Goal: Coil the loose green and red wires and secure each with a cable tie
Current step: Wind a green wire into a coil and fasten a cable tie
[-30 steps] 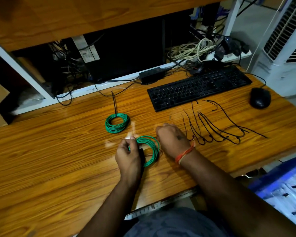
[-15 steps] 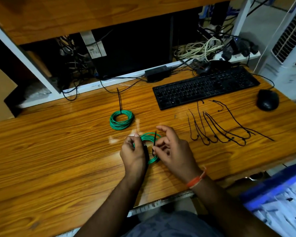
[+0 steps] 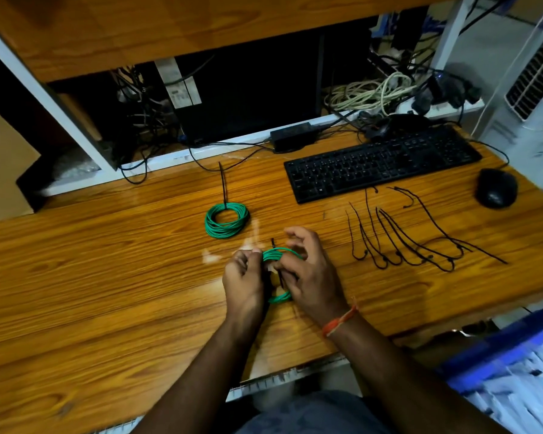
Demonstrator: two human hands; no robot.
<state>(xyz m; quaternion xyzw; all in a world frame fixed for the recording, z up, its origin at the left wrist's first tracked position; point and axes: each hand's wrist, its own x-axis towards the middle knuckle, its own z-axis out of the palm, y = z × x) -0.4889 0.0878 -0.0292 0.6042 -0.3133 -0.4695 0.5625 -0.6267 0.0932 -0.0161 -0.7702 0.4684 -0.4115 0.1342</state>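
Gripping the green coil (image 3: 275,256), left hand (image 3: 243,281) fingers curl; right hand (image 3: 311,274) pinches the cable tie (image 3: 279,275)

right hand (image 3: 311,274) came back with a cable tie (image 3: 276,264) onto the coil (image 3: 278,256).

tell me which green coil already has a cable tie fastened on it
The green coil lying alone farther back on the desk: a black tie tail sticks up from its far edge. The other green coil is held between both hands, its tie not yet closed.
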